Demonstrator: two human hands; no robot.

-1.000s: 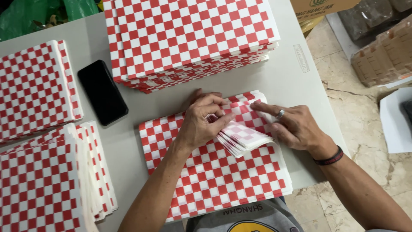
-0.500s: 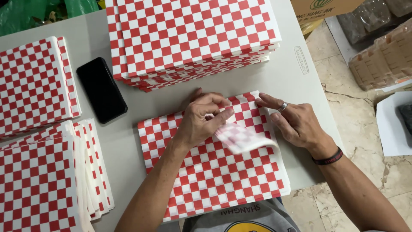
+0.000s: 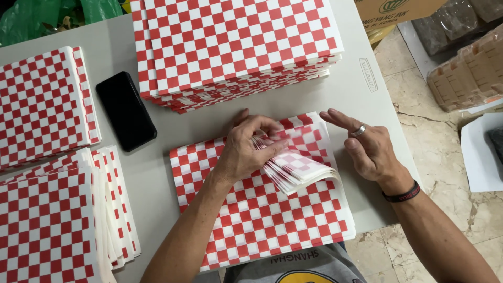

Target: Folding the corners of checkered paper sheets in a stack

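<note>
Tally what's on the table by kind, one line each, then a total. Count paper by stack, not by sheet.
Stacks of red-and-white checkered paper: 4 (large back stack, stack in front of the person with its corner lifted by the left hand, upper-left stack, lower-left stack)
Black phone: 1
Total: 5

Left hand [image 3: 246, 152] lifts corner of checkered sheets [image 3: 262, 209]; right hand [image 3: 369, 149] hovers.

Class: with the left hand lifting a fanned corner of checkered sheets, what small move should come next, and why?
Probably bring the right hand in to pinch the lifted corner: the left hand holds the fanned checkered sheets up, while the right hovers open beside them, touching nothing.
</note>
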